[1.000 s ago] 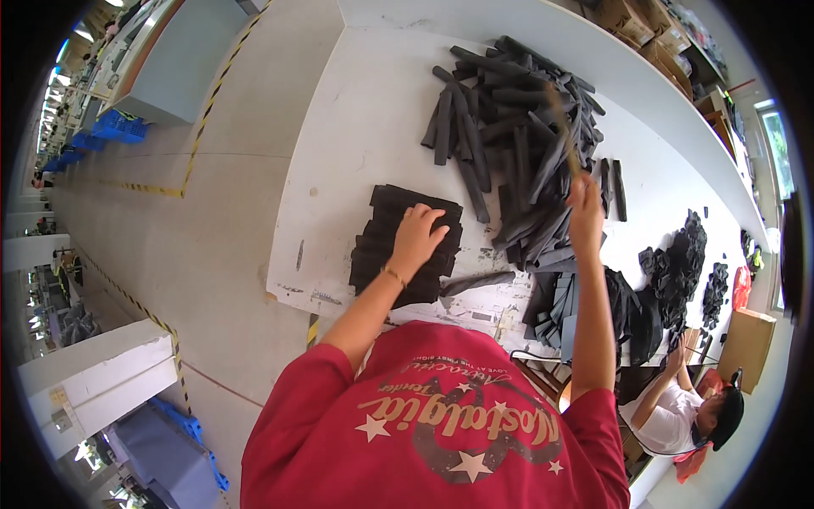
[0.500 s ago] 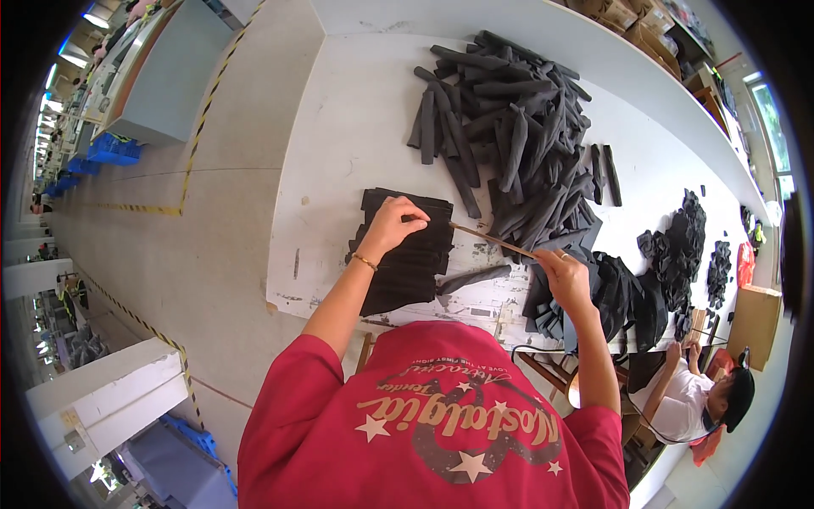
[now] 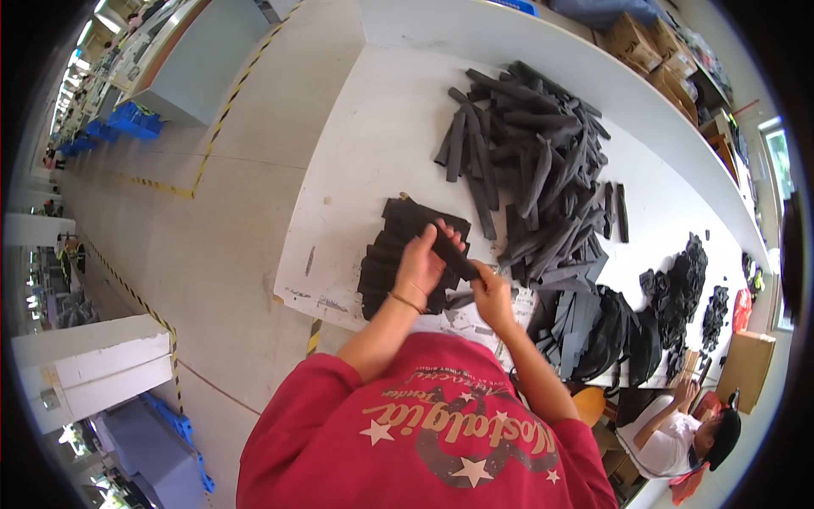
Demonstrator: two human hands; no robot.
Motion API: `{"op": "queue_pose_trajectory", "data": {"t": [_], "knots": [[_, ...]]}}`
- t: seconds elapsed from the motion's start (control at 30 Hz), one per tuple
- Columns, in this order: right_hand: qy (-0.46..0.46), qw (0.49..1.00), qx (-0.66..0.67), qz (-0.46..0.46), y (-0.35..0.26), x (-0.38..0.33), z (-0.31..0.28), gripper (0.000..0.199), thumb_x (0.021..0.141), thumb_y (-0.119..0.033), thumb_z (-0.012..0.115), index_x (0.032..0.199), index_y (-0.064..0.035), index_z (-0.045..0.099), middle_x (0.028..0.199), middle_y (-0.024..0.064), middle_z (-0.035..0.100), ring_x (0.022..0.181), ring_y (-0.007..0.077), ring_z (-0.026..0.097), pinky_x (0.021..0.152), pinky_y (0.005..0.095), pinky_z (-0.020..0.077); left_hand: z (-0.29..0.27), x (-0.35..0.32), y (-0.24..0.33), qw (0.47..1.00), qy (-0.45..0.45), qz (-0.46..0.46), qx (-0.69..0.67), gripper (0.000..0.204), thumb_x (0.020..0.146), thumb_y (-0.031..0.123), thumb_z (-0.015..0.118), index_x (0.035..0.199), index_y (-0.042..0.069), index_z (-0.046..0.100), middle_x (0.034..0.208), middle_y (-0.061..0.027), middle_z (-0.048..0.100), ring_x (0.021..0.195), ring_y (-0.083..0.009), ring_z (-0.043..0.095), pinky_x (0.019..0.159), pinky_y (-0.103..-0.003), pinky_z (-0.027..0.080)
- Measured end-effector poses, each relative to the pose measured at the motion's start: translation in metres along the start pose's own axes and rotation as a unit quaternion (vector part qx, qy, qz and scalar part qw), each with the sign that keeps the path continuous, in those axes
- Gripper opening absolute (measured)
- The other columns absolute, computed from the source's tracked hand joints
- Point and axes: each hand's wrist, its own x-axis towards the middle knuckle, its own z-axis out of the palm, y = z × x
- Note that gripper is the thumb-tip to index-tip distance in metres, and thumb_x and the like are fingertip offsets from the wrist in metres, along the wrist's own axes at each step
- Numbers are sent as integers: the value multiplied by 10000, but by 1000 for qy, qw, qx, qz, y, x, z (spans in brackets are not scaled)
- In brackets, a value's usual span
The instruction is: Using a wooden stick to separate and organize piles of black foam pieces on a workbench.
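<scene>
Boxes point(image 3: 632, 42): brown cardboard, several on the shelf point(image 3: 678, 148) at upper right, flaps uneven; their contents cannot be made out.
Carton point(image 3: 746, 369): plain brown, upright at the right, near a co-worker point(image 3: 674, 433) in a white top and dark cap.
Crates point(image 3: 136, 120): blue, beside the grey cabinet point(image 3: 199, 72) at upper left; what they hold is too small to tell.
Tube point(image 3: 455, 256): dark, narrow and long, seemingly of soft cloth, slanting down to the right; it is held between the two hands, above the near part of the table and over the right side of the stack.
Left hand point(image 3: 421, 263): half curled, thumb and fingers around the tube's upper end.
Right hand point(image 3: 492, 295): drawn in tight, gripping the tube's lower end.
Stack point(image 3: 383, 261): flat black strips, matt, overlapping in rows with ragged side edges, partly under the left hand.
Pile point(image 3: 543, 161): charcoal rolled lengths, rounded and soft-looking, tangled at many angles beyond the hands.
Panels point(image 3: 568, 327): flat dark grey pieces, fanned out, right of the right hand.
Heap point(image 3: 676, 276): small, crumpled black pieces farther right.
Table point(image 3: 339, 182): smooth and white, scuffed along its near edge.
</scene>
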Motion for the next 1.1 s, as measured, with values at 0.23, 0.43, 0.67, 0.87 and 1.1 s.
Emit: {"op": "queue_pose_trajectory", "data": {"t": [0.23,0.43,0.67,0.87,1.1], "knots": [[65,995,-69,33,-18,-17,24,212,864,-11,541,1075,-10,520,800,245,627,695,408,625,594,458,474,13,0,-14,991,122,59,-22,199,873,222,689,939,47,622,831,-74,640,729,-202,640,716,-377,558],[12,990,-101,95,-9,-39,14,89,913,-85,563,904,3,553,647,187,584,547,328,591,505,392,441,31,7,-13,984,164,71,23,187,882,225,680,892,55,602,754,-59,628,621,-168,592,605,-342,524],[-63,991,-91,82,2,-94,-16,115,909,-110,567,876,0,566,620,202,540,555,344,580,522,399,441,18,30,19,949,199,194,149,249,894,248,653,760,57,564,582,-30,547,360,-89,394,329,-222,232],[-132,959,-103,230,16,-170,-114,191,866,-180,645,880,6,606,652,161,613,593,227,625,569,375,479,5,60,104,938,215,268,50,269,941,335,587,864,83,532,551,42,387,423,-67,275,415,-227,221],[122,990,-12,-77,-42,9,-1,179,796,-54,721,940,-12,624,724,77,556,641,178,514,584,298,406,-10,53,-12,972,203,69,-96,267,913,271,608,717,125,503,608,19,481,455,-83,399,434,-230,336]]}}
